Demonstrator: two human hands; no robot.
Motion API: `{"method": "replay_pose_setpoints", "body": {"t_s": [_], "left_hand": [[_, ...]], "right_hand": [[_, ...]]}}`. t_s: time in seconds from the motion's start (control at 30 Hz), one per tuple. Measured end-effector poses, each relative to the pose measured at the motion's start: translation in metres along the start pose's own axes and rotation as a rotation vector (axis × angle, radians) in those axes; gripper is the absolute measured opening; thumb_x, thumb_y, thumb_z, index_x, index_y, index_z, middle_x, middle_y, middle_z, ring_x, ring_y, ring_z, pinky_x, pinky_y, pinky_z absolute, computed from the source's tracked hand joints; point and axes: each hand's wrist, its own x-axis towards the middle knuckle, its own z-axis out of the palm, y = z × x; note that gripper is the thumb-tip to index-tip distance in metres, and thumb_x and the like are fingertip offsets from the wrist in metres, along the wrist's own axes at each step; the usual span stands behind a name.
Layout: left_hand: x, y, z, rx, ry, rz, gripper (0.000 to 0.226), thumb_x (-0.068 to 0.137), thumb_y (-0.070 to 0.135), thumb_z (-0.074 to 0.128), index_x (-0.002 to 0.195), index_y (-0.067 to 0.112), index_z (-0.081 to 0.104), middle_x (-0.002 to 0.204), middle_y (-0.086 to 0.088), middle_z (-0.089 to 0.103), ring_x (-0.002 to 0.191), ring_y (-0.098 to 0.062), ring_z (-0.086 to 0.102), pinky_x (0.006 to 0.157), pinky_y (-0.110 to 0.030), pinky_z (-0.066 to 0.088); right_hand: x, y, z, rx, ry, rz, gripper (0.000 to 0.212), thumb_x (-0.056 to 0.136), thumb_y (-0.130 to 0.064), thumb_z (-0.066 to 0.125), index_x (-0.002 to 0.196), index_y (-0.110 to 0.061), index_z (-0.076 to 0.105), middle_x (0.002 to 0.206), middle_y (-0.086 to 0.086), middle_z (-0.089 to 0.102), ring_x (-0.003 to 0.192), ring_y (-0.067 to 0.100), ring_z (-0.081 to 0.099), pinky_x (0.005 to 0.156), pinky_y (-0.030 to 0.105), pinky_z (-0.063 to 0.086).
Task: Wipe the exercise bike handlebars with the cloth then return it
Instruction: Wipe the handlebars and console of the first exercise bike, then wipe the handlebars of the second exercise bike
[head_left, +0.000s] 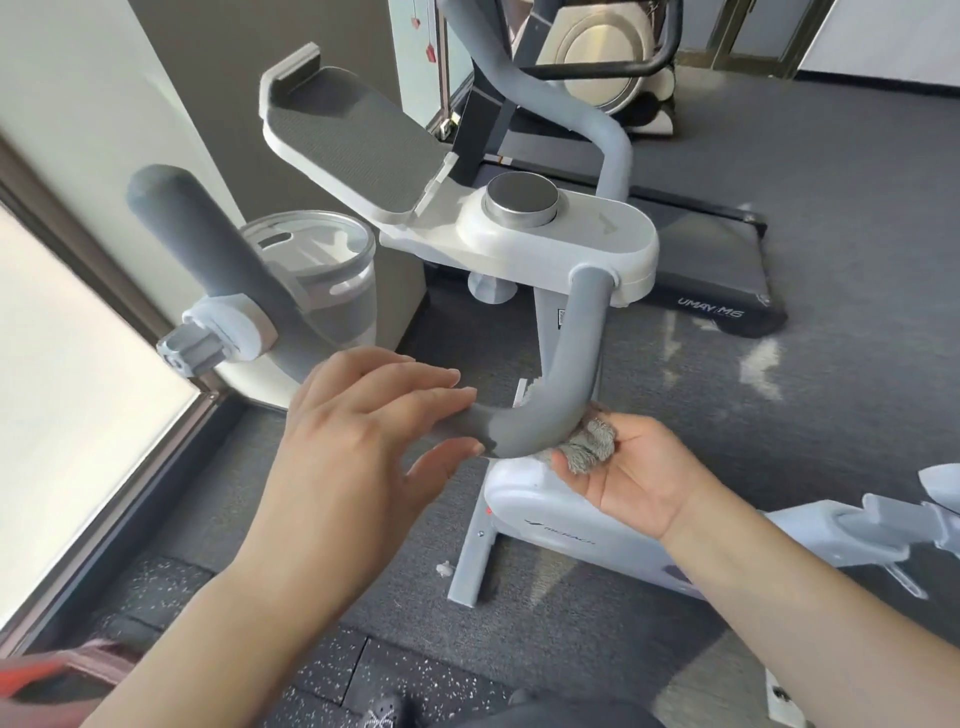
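The exercise bike's grey padded handlebar (566, 364) loops down from the white console (597, 239) and curves left toward me. My left hand (363, 431) lies over the near lower bend of the bar, fingers spread and loosely around it. My right hand (639, 467) is palm up under the bar's bend and presses a bunched grey fluffy cloth (589, 444) against its underside. The far grip (208, 249) of the handlebar rises at the left.
A tablet holder (353, 140) tilts above the console, with a round knob (521, 199) beside it. A clear cup holder (322, 270) hangs at the left. A treadmill (701, 249) and another machine (597, 62) stand behind. A window (78, 389) lies left.
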Motion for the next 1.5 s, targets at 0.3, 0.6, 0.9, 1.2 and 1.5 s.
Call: {"method": "replay_pose_setpoints", "body": {"t_s": [0.3, 0.6, 0.9, 1.2, 1.5], "left_hand": [[0.000, 0.004, -0.001, 0.006, -0.009, -0.016, 0.030, 0.081, 0.040, 0.067, 0.104, 0.023, 0.073, 0.111, 0.011, 0.067, 0.104, -0.019, 0.055, 0.095, -0.031, 0.039], [-0.020, 0.026, 0.001, 0.036, 0.080, -0.006, 0.031, 0.080, 0.025, 0.074, 0.109, 0.016, 0.069, 0.115, 0.001, 0.065, 0.105, -0.024, 0.054, 0.097, -0.026, 0.036], [-0.071, 0.021, 0.028, 0.009, -0.074, 0.087, 0.024, 0.086, 0.028, 0.062, 0.107, 0.018, 0.068, 0.101, 0.002, 0.065, 0.089, -0.024, 0.055, 0.082, -0.035, 0.043], [-0.148, -0.008, 0.074, 0.109, -0.511, 0.072, 0.044, 0.087, 0.036, 0.059, 0.130, 0.024, 0.054, 0.121, 0.000, 0.060, 0.111, -0.025, 0.052, 0.091, -0.037, 0.042], [-0.187, 0.029, 0.123, 0.179, -0.787, 0.217, 0.049, 0.091, 0.040, 0.050, 0.137, 0.025, 0.043, 0.133, 0.001, 0.054, 0.125, -0.023, 0.043, 0.102, -0.038, 0.033]], "right_hand": [[0.017, -0.019, -0.002, 0.024, -0.082, -0.149, 0.031, 0.098, -0.005, 0.033, 0.111, -0.008, 0.060, 0.100, 0.014, 0.075, 0.084, 0.022, 0.074, 0.062, 0.028, 0.059], [-0.007, -0.011, -0.015, -0.075, -0.013, -0.132, 0.021, 0.092, -0.021, 0.052, 0.109, -0.014, 0.062, 0.103, 0.010, 0.072, 0.091, 0.026, 0.072, 0.070, 0.036, 0.061], [-0.051, 0.038, -0.041, -0.104, 0.108, -0.186, 0.017, 0.094, -0.023, 0.055, 0.103, -0.014, 0.067, 0.097, 0.009, 0.074, 0.084, 0.023, 0.074, 0.064, 0.037, 0.059], [-0.103, 0.128, -0.075, -0.192, 0.355, -0.283, 0.012, 0.087, -0.014, 0.065, 0.098, -0.017, 0.063, 0.095, 0.008, 0.073, 0.081, 0.022, 0.073, 0.061, 0.037, 0.060], [-0.171, 0.189, -0.149, -0.497, 0.741, -0.275, 0.028, 0.076, -0.026, 0.080, 0.098, -0.020, 0.065, 0.097, -0.002, 0.072, 0.077, 0.010, 0.068, 0.067, 0.032, 0.057]]}}
